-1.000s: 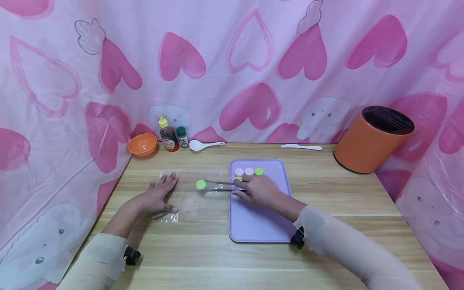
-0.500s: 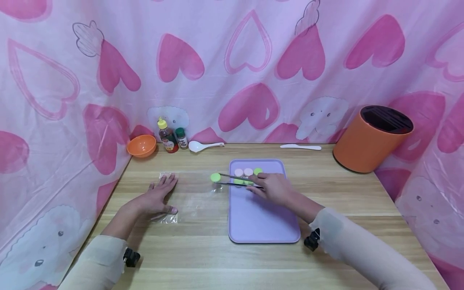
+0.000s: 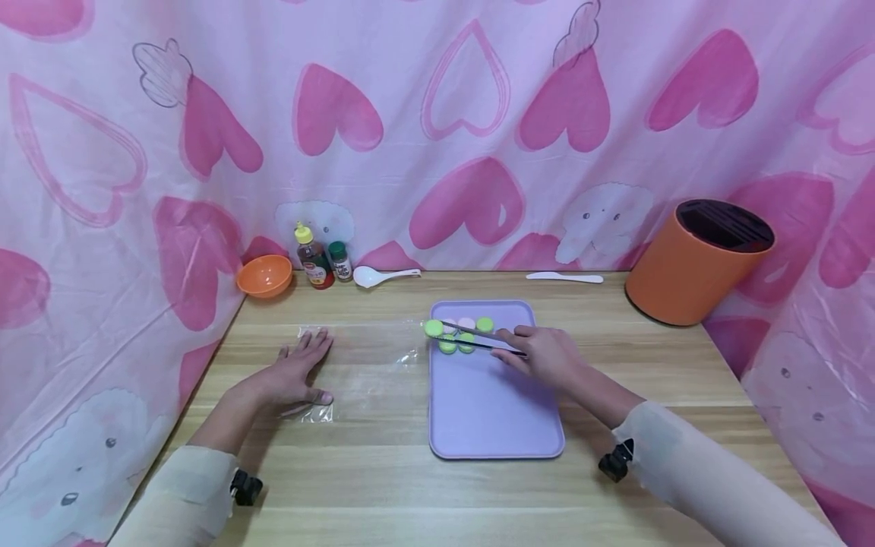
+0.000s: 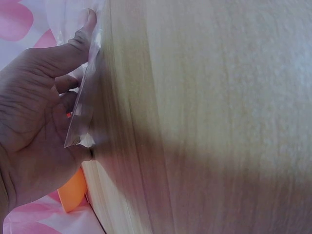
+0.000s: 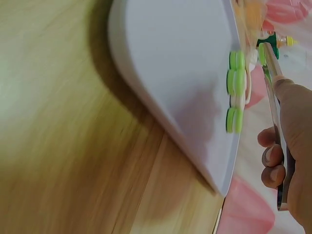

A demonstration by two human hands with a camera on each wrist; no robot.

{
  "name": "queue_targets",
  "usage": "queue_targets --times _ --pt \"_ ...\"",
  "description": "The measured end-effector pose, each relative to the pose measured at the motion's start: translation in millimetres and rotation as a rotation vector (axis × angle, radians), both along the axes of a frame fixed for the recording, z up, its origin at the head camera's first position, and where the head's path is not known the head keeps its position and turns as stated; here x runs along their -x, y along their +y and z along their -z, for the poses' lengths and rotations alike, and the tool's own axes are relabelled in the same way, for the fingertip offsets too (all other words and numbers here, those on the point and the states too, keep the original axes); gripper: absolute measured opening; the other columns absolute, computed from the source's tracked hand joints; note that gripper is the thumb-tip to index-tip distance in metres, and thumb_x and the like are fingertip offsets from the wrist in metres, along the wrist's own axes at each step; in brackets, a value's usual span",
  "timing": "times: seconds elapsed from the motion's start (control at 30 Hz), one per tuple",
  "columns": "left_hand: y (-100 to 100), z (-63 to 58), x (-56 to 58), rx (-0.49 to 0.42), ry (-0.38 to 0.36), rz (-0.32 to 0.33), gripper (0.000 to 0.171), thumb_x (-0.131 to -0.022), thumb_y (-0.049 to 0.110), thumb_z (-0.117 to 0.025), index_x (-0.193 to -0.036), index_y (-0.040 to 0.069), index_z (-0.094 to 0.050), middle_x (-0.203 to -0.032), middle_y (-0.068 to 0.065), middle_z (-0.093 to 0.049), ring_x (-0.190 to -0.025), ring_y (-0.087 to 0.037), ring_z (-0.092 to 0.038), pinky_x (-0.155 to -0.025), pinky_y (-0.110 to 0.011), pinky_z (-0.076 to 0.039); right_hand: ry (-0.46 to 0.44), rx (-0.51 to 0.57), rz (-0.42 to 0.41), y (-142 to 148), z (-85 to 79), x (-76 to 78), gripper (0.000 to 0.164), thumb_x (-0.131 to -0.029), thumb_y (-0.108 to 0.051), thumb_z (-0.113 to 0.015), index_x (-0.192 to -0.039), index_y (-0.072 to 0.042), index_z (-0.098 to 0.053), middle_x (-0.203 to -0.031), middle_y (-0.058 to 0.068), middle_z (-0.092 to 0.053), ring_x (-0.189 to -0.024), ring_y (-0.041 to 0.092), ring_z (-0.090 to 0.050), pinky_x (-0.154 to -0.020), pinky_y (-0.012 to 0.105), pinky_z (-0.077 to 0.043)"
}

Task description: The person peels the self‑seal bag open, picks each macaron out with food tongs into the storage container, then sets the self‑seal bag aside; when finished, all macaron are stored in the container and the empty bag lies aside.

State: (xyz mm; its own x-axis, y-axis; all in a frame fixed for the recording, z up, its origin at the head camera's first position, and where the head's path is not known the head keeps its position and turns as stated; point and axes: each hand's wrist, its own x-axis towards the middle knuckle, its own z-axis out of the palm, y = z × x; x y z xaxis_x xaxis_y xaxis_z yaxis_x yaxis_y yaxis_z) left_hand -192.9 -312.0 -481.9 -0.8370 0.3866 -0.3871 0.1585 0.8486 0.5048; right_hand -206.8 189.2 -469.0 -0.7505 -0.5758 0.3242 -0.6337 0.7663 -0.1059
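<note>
My right hand [image 3: 550,357] grips a pair of metal tongs [image 3: 488,346], seen from the side in the right wrist view. Between the tong tips is a green macaron [image 3: 434,328], raised over the left rim of the purple tray [image 3: 495,410]. More green macarons [image 3: 466,343] and pink macarons [image 3: 466,324] sit at the tray's far end, partly covered by the tongs. On the left, my left hand [image 3: 297,376] rests with spread fingers on a clear plastic bag [image 3: 379,365]. The left wrist view shows the bag's edge [image 4: 80,117] beside the thumb.
Along the back stand an orange bowl [image 3: 265,276], a yellow-capped sauce bottle [image 3: 314,262] and a green-capped shaker [image 3: 339,262]. A white spoon [image 3: 383,276] and a white knife [image 3: 563,278] lie there too. An orange knife block [image 3: 693,266] is at the right.
My right hand has moved right with the tongs, carrying the green macaron from above the plastic bag to the tray's left rim. The left hand has stayed in place.
</note>
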Motion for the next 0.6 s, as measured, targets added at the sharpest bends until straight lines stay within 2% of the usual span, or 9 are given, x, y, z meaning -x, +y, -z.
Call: queue_targets --times 0.13,0.27,0.37,0.5,0.6 --pt "0.6 -0.9 1.0 0.0 -0.005 -0.004 0.123 -0.089 0.047 -0.09 -0.177 0.003 -0.015 -0.186 -0.024 0.003 -0.169 -0.056 0.013 -0.128 -0.084 0.009 -0.044 -0.003 0.043 12.9 -2.0 -3.8 0.042 -0.099 -0.044 -0.083 -0.132 -0.019 -0.083 -0.083 -0.002 -0.069 -0.058 0.006 -0.047 -0.053 0.023 -0.041" --pt "1.1 -2.1 1.0 0.004 -0.004 -0.004 0.123 -0.089 0.047 -0.09 -0.177 0.003 -0.015 -0.186 -0.024 0.003 -0.169 -0.056 0.014 -0.128 -0.084 0.009 -0.075 0.003 0.093 25.9 -0.8 -7.9 0.043 -0.099 -0.044 -0.084 -0.134 -0.018 -0.082 -0.095 0.004 -0.081 -0.06 0.006 -0.05 -0.053 0.022 -0.041" --pt "1.2 -3.2 0.5 0.006 -0.001 -0.003 0.123 -0.089 0.047 -0.09 -0.176 0.002 -0.015 -0.186 -0.025 0.003 -0.169 -0.056 0.014 -0.128 -0.084 0.01 -0.084 0.009 0.109 34.2 1.6 -10.1 0.043 -0.098 -0.044 -0.084 -0.133 -0.018 -0.083 -0.09 0.003 -0.079 -0.058 0.006 -0.049 -0.052 0.022 -0.039" --pt "1.9 -3.3 0.0 0.002 -0.003 -0.003 0.123 -0.09 0.046 -0.09 -0.176 0.002 -0.015 -0.185 -0.025 0.003 -0.169 -0.056 0.014 -0.127 -0.084 0.01 -0.053 0.001 0.103 46.6 7.4 -12.9 0.039 -0.097 -0.043 -0.085 -0.128 -0.02 -0.085 -0.077 -0.003 -0.066 -0.057 0.006 -0.047 -0.05 0.022 -0.037" --pt "2.5 -2.9 -0.9 0.001 -0.01 -0.004 0.123 -0.09 0.046 -0.09 -0.176 0.002 -0.014 -0.185 -0.025 0.004 -0.169 -0.056 0.014 -0.128 -0.084 0.01 -0.036 0.0 0.101 56.9 11.3 -17.2 0.038 -0.097 -0.041 -0.086 -0.127 -0.018 -0.085 -0.085 0.0 -0.075 -0.06 0.01 -0.056 -0.051 0.023 -0.043"
